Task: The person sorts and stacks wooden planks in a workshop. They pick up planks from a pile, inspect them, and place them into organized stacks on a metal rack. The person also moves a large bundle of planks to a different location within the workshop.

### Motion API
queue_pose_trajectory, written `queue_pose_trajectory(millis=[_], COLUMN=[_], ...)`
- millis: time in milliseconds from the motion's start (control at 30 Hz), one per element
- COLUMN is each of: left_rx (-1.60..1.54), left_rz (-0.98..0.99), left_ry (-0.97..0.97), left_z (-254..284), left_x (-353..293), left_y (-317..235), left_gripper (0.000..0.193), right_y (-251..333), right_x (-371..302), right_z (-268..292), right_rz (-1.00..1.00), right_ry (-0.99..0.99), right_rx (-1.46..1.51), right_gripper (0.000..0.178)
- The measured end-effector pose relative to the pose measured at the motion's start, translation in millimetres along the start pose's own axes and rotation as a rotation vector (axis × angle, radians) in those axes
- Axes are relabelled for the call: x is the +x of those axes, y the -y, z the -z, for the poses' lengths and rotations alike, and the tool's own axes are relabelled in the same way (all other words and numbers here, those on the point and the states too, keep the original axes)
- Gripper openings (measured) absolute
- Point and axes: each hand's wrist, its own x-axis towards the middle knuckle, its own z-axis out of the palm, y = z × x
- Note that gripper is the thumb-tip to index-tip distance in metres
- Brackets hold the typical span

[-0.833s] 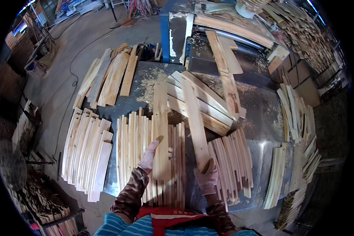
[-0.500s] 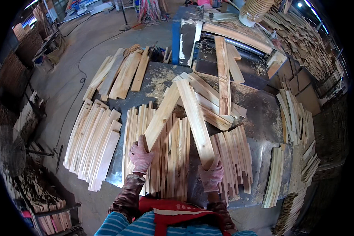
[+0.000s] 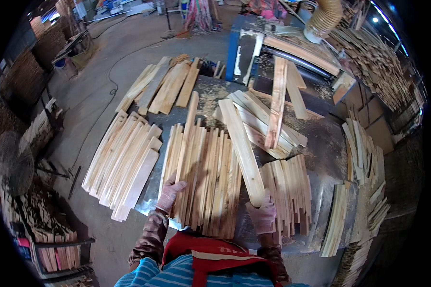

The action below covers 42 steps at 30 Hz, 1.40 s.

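My left hand (image 3: 170, 193), in a pale pinkish work glove, is closed on the near end of a narrow wooden board (image 3: 188, 131). That board shows its thin edge upward and lies over the left part of a row of planks standing on edge (image 3: 209, 184). My gloved right hand (image 3: 262, 216) grips the near end of a second wooden board (image 3: 242, 148), its broad face up. This one slants away to the far left, between the middle row and a shorter row of planks (image 3: 287, 191) on the right. Some of my fingers are hidden under the boards.
Another row of planks (image 3: 124, 162) lies at the left of the dark metal table (image 3: 328, 162). Wider boards (image 3: 172, 88) rest at its far left. A blue-framed machine (image 3: 232, 55) with a ribbed hose (image 3: 326, 16) stands beyond, loose boards (image 3: 275, 103) before it.
My left hand has turned its board from slanting and face-up to nearly straight and on edge, over the middle row. My right hand keeps its board at a similar slant. The view has shifted slightly.
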Motion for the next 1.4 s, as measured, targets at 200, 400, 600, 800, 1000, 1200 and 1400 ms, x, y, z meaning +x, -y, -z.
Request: queue_pose_trajectory(millis=[200, 400, 600, 800, 1000, 1200, 1400], left_rx=[-0.963, -1.135, -1.205, -1.099, 0.133, 0.681, 0.642], left_rz=[0.191, 0.142, 0.102, 0.087, -0.089, 0.234, 0.091], left_ry=[0.237, 0.357, 0.408, 0.418, 0.120, -0.296, -0.810], left_z=[14, 44, 67, 99, 164, 268, 254], left_x=[-17, -8, -6, 12, 31, 36, 5], left_y=[-9, 7, 8, 9, 10, 108, 104], left_gripper=[0.079, 0.084, 0.087, 0.086, 0.043, 0.020, 0.045], right_y=[33, 190, 318, 227, 56, -61, -43], right_x=[3, 121, 162, 96, 88, 141, 244], right_z=[-21, -29, -17, -92, -111, -73, -82], right_rz=[-0.123, 0.060, 0.329, -0.080, -0.420, -0.298, -0.237], right_ry=[0.393, 0.440, 0.453, 0.779, 0.560, 0.035, -0.200], right_rx=[0.788, 0.780, 0.854, 0.925, 0.954, 0.562, 0.091], right_gripper=[0.065, 0.060, 0.051, 0.046, 0.040, 0.042, 0.083])
